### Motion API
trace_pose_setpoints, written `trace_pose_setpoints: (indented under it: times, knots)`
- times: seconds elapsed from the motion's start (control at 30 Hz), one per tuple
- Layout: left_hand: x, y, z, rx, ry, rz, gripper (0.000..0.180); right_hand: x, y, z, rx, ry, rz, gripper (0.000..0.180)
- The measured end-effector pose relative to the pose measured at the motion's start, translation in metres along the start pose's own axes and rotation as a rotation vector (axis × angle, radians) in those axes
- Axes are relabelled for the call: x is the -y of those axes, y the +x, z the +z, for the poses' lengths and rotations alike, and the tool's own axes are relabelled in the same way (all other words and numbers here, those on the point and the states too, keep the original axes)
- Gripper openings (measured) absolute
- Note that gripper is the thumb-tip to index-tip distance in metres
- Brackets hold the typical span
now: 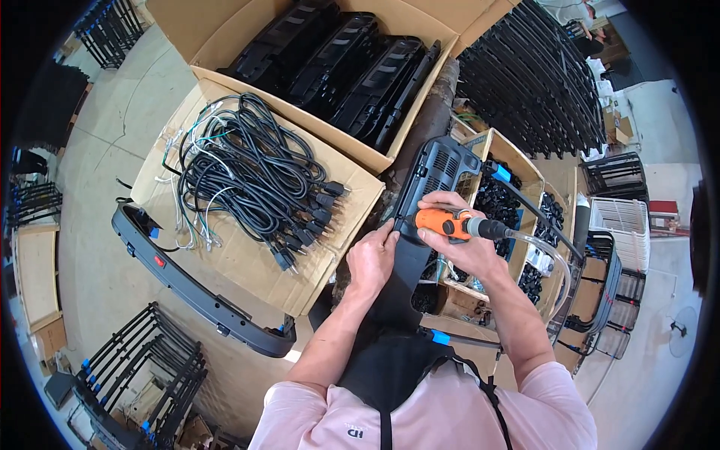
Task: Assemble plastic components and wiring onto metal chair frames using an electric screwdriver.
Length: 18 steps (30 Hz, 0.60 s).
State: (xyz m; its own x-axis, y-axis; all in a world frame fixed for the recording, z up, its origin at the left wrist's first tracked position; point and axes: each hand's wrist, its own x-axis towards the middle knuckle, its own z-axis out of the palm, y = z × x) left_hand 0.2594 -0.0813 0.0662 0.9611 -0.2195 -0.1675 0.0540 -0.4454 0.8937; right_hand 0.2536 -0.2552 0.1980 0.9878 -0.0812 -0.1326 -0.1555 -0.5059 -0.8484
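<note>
My right hand (pixel 455 238) grips an orange pneumatic screwdriver (pixel 444 223) with a clear air hose (pixel 551 262) trailing off to the right. Its tip points left, pressed against a long black plastic housing panel (pixel 427 195) that stands in front of me. My left hand (pixel 371 257) lies flat on the left edge of that panel, fingers together, steadying it. The panel's upper end has vent slots; its lower end is hidden behind my arms and apron.
A cardboard sheet (pixel 247 262) carries a tangle of black power cords (pixel 247 169). Behind it an open carton (pixel 225 30) holds stacked black panels. A small box (pixel 525 176) of black parts sits right. Another black panel (pixel 195 289) lies left, metal racks (pixel 142 360) around.
</note>
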Motion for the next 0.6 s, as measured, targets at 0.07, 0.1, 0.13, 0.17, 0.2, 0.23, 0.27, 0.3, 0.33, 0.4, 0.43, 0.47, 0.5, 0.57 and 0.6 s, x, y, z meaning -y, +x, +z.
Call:
trace_pose_setpoints:
  times: [0.07, 0.1, 0.13, 0.17, 0.2, 0.23, 0.27, 0.3, 0.33, 0.4, 0.43, 0.47, 0.5, 0.57, 0.6]
  knots:
    - [0.003, -0.001, 0.001, 0.008, -0.007, 0.0, 0.032, -0.001, 0.004, 0.001, 0.022, 0.029, 0.033, 0.05]
    - [0.004, -0.002, 0.002, 0.015, -0.013, 0.003, 0.032, -0.003, 0.004, 0.002, 0.018, 0.042, 0.021, 0.049]
    - [0.005, -0.002, 0.002, 0.014, -0.013, -0.002, 0.032, -0.001, 0.004, 0.002, 0.022, 0.043, 0.023, 0.049]
    - [0.006, -0.002, 0.004, -0.013, -0.008, 0.029, 0.032, 0.002, 0.004, 0.002, 0.033, 0.018, 0.025, 0.047]
    - [0.008, -0.003, 0.005, -0.041, -0.003, 0.06, 0.032, 0.003, 0.003, 0.003, 0.043, -0.007, 0.027, 0.046]
    - [0.007, -0.003, 0.005, -0.039, -0.005, 0.06, 0.032, 0.002, 0.002, 0.003, 0.048, -0.046, -0.001, 0.043]
    - [0.007, -0.003, 0.005, -0.036, -0.011, 0.053, 0.033, 0.0, 0.0, 0.004, 0.053, -0.086, -0.029, 0.04]
    - [0.007, -0.004, 0.004, -0.034, -0.017, 0.047, 0.033, 0.0, 0.001, 0.007, 0.032, -0.112, -0.019, 0.038]
    - [0.007, -0.004, 0.004, -0.034, -0.02, 0.052, 0.033, -0.002, 0.002, 0.005, 0.029, -0.116, -0.021, 0.038]
    - [0.005, -0.004, 0.004, -0.015, -0.012, 0.023, 0.034, -0.014, 0.003, 0.004, 0.043, -0.027, -0.084, 0.039]
    - [0.006, -0.004, 0.003, -0.024, -0.011, 0.025, 0.034, -0.017, 0.001, 0.007, 0.038, -0.037, -0.1, 0.039]
    - [0.008, -0.004, 0.003, -0.016, -0.007, 0.028, 0.034, -0.018, 0.002, 0.008, 0.041, -0.037, -0.109, 0.039]
    - [0.01, -0.005, 0.003, -0.009, -0.002, 0.03, 0.034, -0.017, 0.003, 0.008, 0.048, -0.071, -0.103, 0.04]
    - [0.006, -0.004, 0.001, -0.002, 0.007, 0.021, 0.035, -0.02, 0.004, 0.008, 0.053, -0.051, -0.091, 0.043]
    - [0.004, -0.003, 0.0, 0.012, 0.015, 0.01, 0.036, -0.017, 0.005, 0.007, 0.054, -0.052, -0.1, 0.043]
